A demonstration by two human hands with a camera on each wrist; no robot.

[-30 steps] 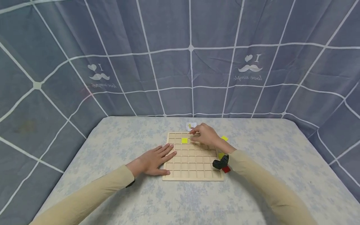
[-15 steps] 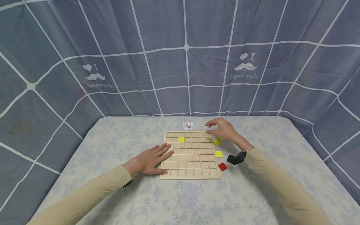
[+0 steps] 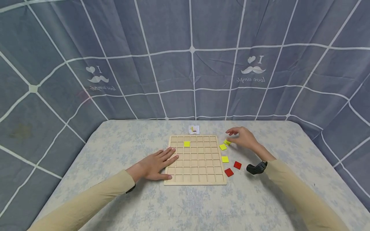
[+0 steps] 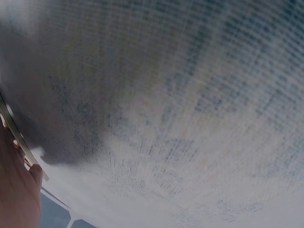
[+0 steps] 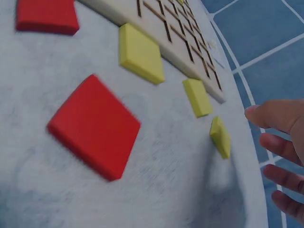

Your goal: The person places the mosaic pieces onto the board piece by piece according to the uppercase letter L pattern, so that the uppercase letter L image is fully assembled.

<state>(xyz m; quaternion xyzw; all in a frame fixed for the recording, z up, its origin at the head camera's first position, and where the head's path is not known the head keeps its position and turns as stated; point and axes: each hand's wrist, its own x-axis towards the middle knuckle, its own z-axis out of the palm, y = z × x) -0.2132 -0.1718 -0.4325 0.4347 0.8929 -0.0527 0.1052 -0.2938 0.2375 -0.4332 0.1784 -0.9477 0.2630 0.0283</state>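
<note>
A wooden grid board [image 3: 194,167] lies on the table, with one yellow square tile [image 3: 187,144] in a cell near its top. My left hand [image 3: 154,165] rests flat across the board's left edge, fingers spread. Beyond the board's top right corner, my right hand [image 3: 245,138] hovers over a yellow tile [image 3: 226,142], its fingers loosely bent. The right wrist view shows a gap between that hand [image 5: 289,133] and the nearest yellow tile [image 5: 220,137]. Two more yellow tiles, one [image 3: 223,147] above the other [image 3: 225,159], lie along the board's right side.
Two red tiles, one [image 3: 229,172] by the board and one [image 3: 237,165] farther right, lie toward the lower right. A small printed grid card [image 3: 194,130] sits behind the board. A patterned cloth [image 3: 185,205] covers the table, and a blue checked curtain [image 3: 173,73] surrounds it.
My right hand has moved right from above the board's upper cells to the loose yellow tiles, uncovering the tiles beside the board. The left hand stays on the board's edge.
</note>
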